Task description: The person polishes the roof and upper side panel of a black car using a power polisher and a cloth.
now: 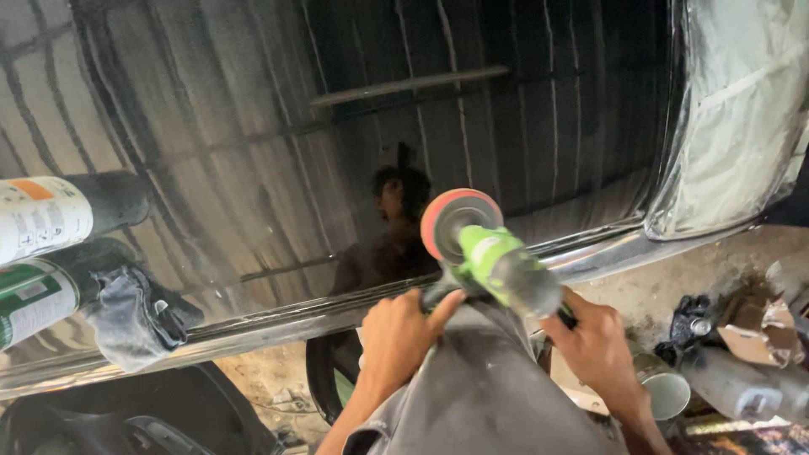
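Note:
A green and grey power polisher (506, 268) with a round red-edged pad (455, 217) rests against the glossy black car body panel (253, 152). My left hand (403, 330) grips the side handle near the polisher's head. My right hand (597, 344) holds the rear of the tool's body. My grey-clad knee (484, 392) sits just below both hands. The panel mirrors a roof structure and a person's dark outline.
Two cylindrical bottles (50, 253) and a dark rag (135, 316) sit at the left on the panel. A chrome trim strip (295, 316) runs along the panel's lower edge. A metal tin (661, 392), cardboard scraps (750, 333) and clutter lie on the dirt floor at right. Plastic masking (742, 109) covers the upper right.

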